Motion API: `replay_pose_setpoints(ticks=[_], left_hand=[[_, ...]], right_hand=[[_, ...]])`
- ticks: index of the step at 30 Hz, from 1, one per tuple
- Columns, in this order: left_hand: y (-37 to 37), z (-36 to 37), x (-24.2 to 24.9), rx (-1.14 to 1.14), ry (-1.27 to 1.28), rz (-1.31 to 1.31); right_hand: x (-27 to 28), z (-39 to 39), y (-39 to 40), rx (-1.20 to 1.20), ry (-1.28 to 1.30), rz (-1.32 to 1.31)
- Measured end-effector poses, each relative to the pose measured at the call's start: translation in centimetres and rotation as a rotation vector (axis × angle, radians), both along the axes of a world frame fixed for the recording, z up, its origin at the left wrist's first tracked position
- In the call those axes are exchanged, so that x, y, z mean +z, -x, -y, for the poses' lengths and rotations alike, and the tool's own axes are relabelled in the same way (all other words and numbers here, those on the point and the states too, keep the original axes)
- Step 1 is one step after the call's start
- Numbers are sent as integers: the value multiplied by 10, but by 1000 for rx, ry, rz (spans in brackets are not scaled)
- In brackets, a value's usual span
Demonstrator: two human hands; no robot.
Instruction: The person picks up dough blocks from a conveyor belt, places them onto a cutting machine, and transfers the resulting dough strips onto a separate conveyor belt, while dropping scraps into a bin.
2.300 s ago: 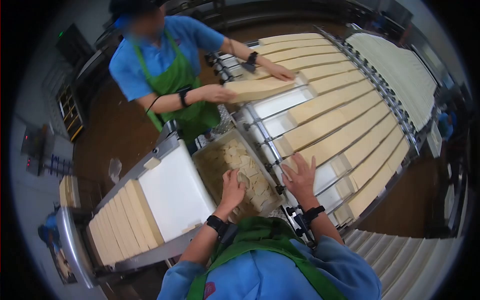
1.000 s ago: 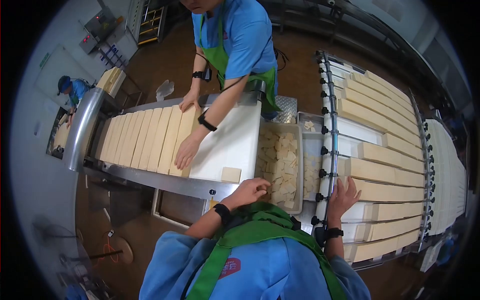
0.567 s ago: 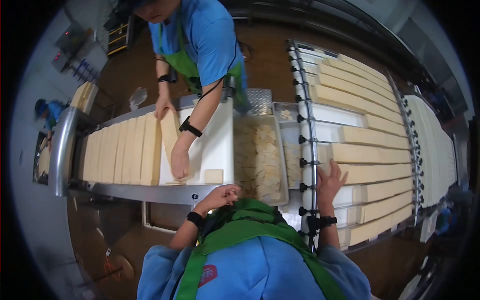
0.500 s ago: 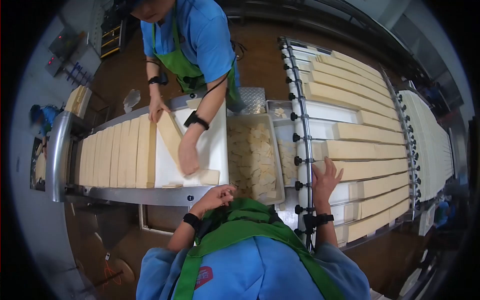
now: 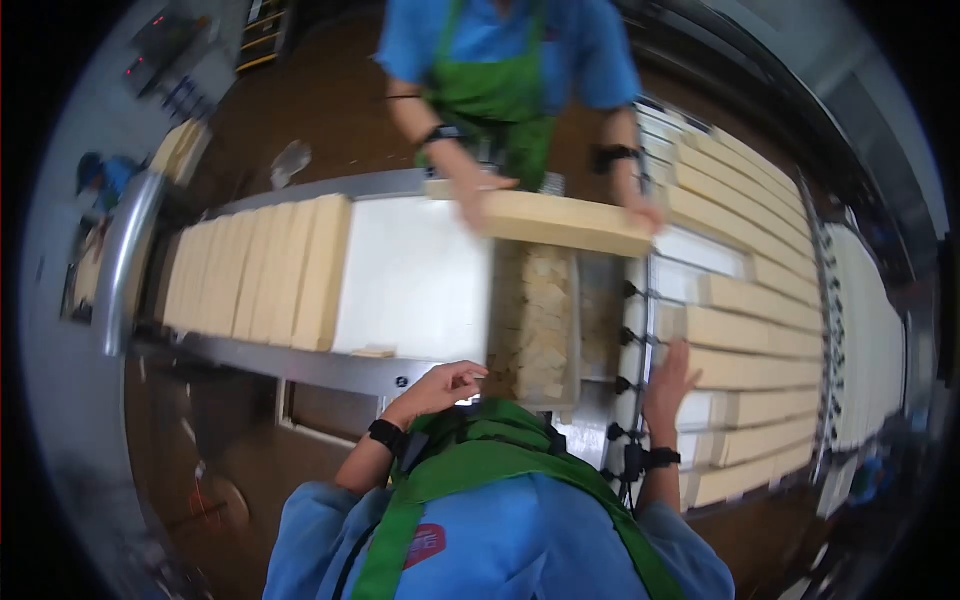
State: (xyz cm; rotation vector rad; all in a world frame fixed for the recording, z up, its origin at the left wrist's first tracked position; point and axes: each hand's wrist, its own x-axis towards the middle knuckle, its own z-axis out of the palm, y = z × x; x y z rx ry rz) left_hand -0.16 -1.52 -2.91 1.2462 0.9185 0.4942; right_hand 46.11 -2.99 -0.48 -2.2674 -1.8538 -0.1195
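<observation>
My left hand point(image 5: 438, 390) hovers by the front edge of the left conveyor point(image 5: 300, 362), fingers loosely curled together with nothing visible in them. Over on the right, my right hand point(image 5: 668, 388) has its fingers stretched out against the near ends of the long pale blocks on the right conveyor. A pale yellow block point(image 5: 755, 367) lies beside its fingertips. Between the two conveyors stands a tub point(image 5: 575, 340) of flat pale scraps point(image 5: 543, 330). Above it, a co-worker's hands hold another long pale block point(image 5: 565, 222), slightly blurred.
Several upright pale blocks point(image 5: 265, 270) stand in a row on the left conveyor, next to its white surface point(image 5: 410, 275). A small flat scrap point(image 5: 374, 351) lies near its front edge. Black knobs point(image 5: 624, 384) line the right conveyor. The co-worker point(image 5: 500, 80) stands opposite.
The co-worker has lifted the pale block off the left conveyor and carried it right, over the tub. My view has shifted; my hands stay in about the same places.
</observation>
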Motion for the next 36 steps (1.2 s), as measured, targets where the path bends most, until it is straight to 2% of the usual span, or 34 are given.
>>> replay_pose_setpoints(ticks=[2, 3, 4, 5, 6, 8, 9, 10, 12, 14, 17, 19, 23, 28, 30, 36], left_hand=[[18, 4, 12, 163, 57, 76], [32, 6, 13, 248, 43, 52], [47, 9, 13, 331, 29, 30], [58, 16, 10, 528, 7, 19], [69, 23, 6, 589, 0, 11], [85, 28, -6, 1278, -299, -434], [102, 34, -18, 1381, -189, -563], [112, 37, -24, 1402, -184, -561], [127, 35, -34, 1543, -241, -937], [142, 28, -45, 1539, -211, -896], [159, 7, -19, 1451, -302, -973], [166, -2, -13, 1296, -277, -977], [171, -11, 1, 1297, -183, -936], [171, -8, 7, 1280, -153, -881], [172, -8, 9, 1272, -119, -863], [173, -9, 5, 1245, -84, -876]], right_hand=[[-23, -1, -17, 48, -29, -107], [-27, -3, -21, 11, 74, 36], [16, -10, 8, -73, 259, 19], [13, -15, 19, -81, 175, 77], [7, -16, 25, -100, 86, 132], [-8, -39, 45, 37, -94, 201], [-7, -56, 65, 65, -99, 202], [4, -76, 101, 256, -82, 50], [26, -117, 181, 554, -22, -226], [32, -148, 260, 758, -9, -375], [17, -195, 366, 976, 27, -497], [4, -228, 425, 1024, 77, -433], [-10, -286, 515, 1034, 80, -366], [-24, -338, 578, 1006, 72, -285], [-28, -346, 591, 968, 146, -203], [-32, -350, 609, 896, 156, -34]])
